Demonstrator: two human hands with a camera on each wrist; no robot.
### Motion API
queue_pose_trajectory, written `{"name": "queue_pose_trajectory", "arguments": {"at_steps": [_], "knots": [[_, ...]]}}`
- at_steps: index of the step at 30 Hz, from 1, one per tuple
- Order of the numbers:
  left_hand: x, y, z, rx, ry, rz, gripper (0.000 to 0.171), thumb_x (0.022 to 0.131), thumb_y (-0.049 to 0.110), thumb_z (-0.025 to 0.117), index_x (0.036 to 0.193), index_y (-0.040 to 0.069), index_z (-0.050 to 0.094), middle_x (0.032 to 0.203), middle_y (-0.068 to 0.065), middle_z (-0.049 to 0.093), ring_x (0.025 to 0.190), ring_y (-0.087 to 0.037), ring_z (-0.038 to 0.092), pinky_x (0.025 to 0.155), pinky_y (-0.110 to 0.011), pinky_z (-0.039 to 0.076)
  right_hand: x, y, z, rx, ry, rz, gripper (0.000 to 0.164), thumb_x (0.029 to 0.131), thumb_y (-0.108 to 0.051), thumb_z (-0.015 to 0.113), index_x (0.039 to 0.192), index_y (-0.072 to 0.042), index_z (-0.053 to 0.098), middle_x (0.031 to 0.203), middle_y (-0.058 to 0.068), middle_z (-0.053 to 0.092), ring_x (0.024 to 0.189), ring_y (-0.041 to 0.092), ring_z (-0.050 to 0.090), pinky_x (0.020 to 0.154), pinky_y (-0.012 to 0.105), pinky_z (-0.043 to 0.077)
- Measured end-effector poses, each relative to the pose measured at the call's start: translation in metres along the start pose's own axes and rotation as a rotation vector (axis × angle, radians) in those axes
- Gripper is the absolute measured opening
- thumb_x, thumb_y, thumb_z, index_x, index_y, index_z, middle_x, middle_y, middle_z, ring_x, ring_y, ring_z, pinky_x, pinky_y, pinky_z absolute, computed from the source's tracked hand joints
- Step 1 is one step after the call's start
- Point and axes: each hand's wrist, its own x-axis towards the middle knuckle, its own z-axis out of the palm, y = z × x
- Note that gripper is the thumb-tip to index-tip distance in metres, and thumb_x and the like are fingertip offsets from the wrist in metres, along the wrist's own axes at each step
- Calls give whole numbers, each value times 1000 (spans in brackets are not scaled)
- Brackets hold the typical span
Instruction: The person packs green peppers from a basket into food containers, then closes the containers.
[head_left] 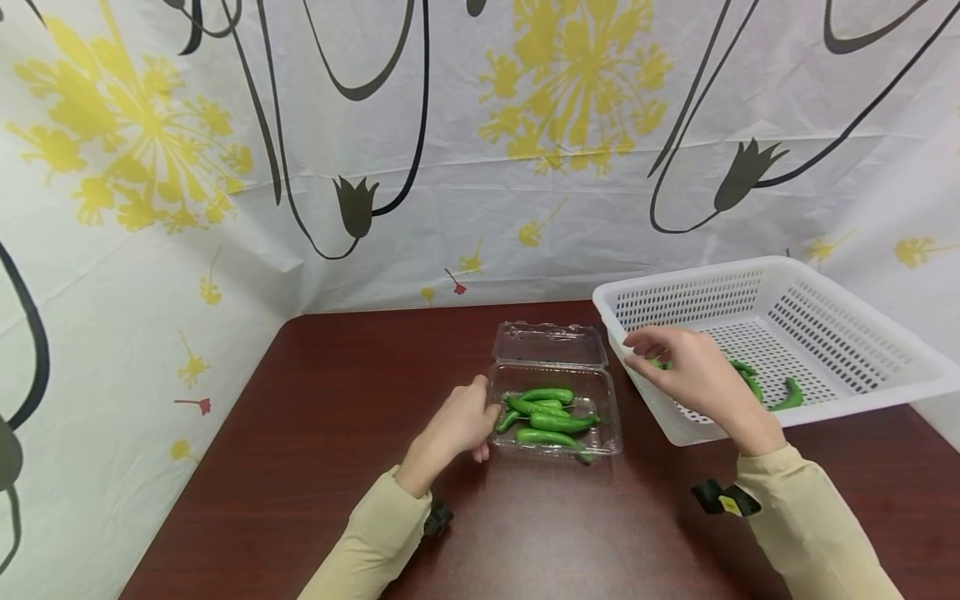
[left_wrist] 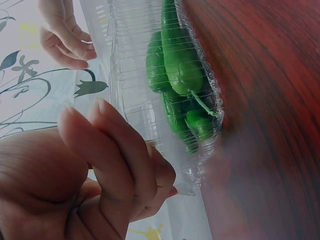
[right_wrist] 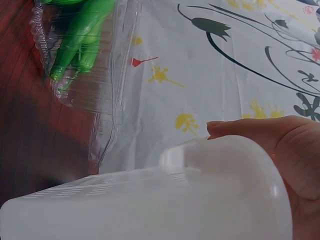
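Observation:
A clear plastic clamshell box (head_left: 555,373) lies with its lid raised at the back, and several green chili peppers (head_left: 562,422) are in its base. My left hand (head_left: 459,421) is at the box's left side, fingers loosely bent with nothing between them; in the left wrist view the peppers (left_wrist: 182,70) show through the ribbed plastic wall. My right hand (head_left: 697,375) hovers over the left rim of the white plastic basket (head_left: 862,333), thumb and fingers apart. Its thumb (right_wrist: 240,131) shows above the basket's rim in the right wrist view, which hides the other fingers.
More green chili peppers (head_left: 789,395) lie on the basket's perforated floor. Box and basket stand side by side on a dark red wooden table (head_left: 360,392). A white cloth (head_left: 465,183) with yellow and grey flower prints hangs behind the table and along its left side.

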Motion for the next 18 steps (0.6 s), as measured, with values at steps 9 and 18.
{"name": "queue_pose_trajectory", "arguments": {"at_steps": [9, 18], "knots": [[0, 1, 0, 17, -2, 2, 31, 93, 12, 48, 118, -4, 42, 49, -9, 57, 33, -17, 55, 40, -30, 49, 0, 3, -2, -5, -11, 21, 19, 83, -18, 67, 99, -7, 68, 81, 1, 67, 73, 16, 63, 66, 40, 51], [-1, 1, 0, 14, 0, 3, 28, 93, 11, 48, 115, -4, 43, 51, -9, 57, 33, -17, 55, 39, -28, 48, -1, 8, -4, -7, -8, 4, 19, 82, -17, 68, 98, -7, 68, 80, -1, 67, 71, 14, 62, 64, 36, 51]]}}
